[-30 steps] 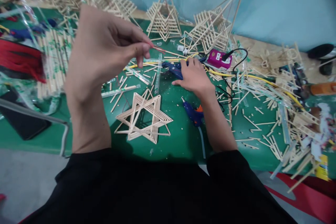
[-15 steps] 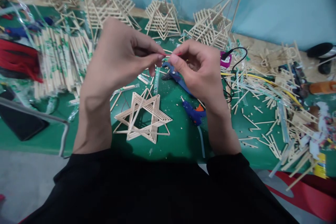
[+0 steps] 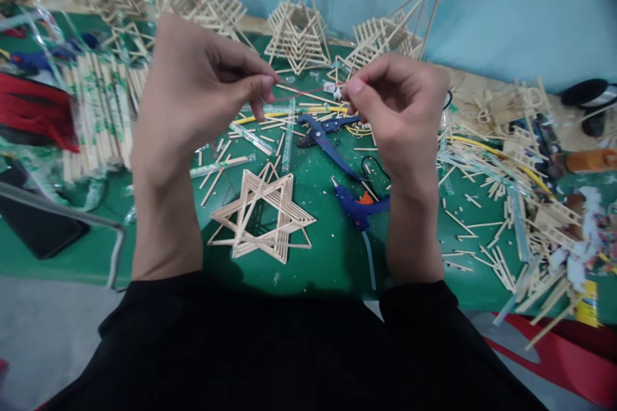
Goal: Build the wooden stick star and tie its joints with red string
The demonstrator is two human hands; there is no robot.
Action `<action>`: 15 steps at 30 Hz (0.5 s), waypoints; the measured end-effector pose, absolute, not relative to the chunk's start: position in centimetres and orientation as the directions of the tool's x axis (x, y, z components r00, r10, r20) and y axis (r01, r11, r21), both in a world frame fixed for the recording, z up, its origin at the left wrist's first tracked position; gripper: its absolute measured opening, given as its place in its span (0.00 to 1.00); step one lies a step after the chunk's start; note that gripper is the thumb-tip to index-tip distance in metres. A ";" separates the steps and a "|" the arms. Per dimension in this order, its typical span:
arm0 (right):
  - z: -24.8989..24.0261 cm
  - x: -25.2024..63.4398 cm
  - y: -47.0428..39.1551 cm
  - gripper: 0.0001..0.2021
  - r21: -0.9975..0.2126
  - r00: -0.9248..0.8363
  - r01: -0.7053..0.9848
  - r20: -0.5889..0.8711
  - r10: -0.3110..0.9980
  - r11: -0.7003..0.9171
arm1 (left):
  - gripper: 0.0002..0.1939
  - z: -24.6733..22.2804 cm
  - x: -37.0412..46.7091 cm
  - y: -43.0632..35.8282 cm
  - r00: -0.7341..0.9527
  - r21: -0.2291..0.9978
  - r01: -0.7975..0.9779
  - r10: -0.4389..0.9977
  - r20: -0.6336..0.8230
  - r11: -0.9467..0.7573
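Note:
A thin red string (image 3: 308,92) runs between my two hands above the table. My left hand (image 3: 202,87) pinches one part of it between thumb and fingertips. With thumb and forefinger, my right hand (image 3: 398,112) pinches the string farther right. Below them, a six-pointed star frame of stacked wooden sticks (image 3: 284,205) lies flat on the green table (image 3: 332,270). Right of the star rests a blue hot glue gun (image 3: 355,207) with a clear glue stick in its back. Blue-handled cutters (image 3: 328,141) lie behind the glue gun.
Finished stick lanterns (image 3: 299,32) stand along the wall. Wrapped chopsticks (image 3: 99,115) are bundled at left, beside a red cloth bag (image 3: 33,109) and a black phone-like slab (image 3: 43,218). Loose stick pieces (image 3: 501,257) and a yellow cable (image 3: 496,149) spread over the right side.
My hands have moved apart, left hand to the left and right hand to the right, stretching the red string between them. The star frame and glue gun stay in place.

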State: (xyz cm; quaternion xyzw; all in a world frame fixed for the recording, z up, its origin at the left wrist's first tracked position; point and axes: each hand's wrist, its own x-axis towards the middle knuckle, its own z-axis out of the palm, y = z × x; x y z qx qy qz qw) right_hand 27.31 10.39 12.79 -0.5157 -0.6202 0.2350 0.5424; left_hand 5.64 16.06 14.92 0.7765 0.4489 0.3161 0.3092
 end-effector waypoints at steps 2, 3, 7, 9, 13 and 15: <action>13.1 27.7 10.3 0.19 -0.853 0.135 0.351 0.454 0.881 0.386 | 0.18 14.3 5.5 16.8 0.414 0.742 0.535 0.891 0.187 -0.404; 13.2 27.9 10.3 0.20 -0.857 0.144 0.334 0.459 0.877 0.393 | 0.20 14.1 5.5 17.1 0.427 0.716 0.567 0.889 0.166 -0.406; 13.6 28.1 10.1 0.23 -0.866 0.210 0.334 0.453 0.866 0.372 | 0.30 14.4 5.8 17.3 0.428 0.493 0.789 0.904 -0.015 -0.366; 13.8 28.1 9.9 0.22 -0.861 0.213 0.343 0.460 0.862 0.375 | 0.33 15.1 5.7 16.9 0.422 0.385 0.848 0.904 -0.070 -0.366; 14.3 27.9 8.9 0.17 -0.857 0.118 0.288 0.474 0.873 0.427 | 0.33 16.6 4.2 15.2 0.519 0.304 0.805 0.853 0.055 -0.509; 14.4 27.7 8.2 0.16 -0.869 0.100 0.243 0.465 0.880 0.431 | 0.32 16.7 3.1 13.7 0.501 0.405 0.747 0.847 0.177 -0.527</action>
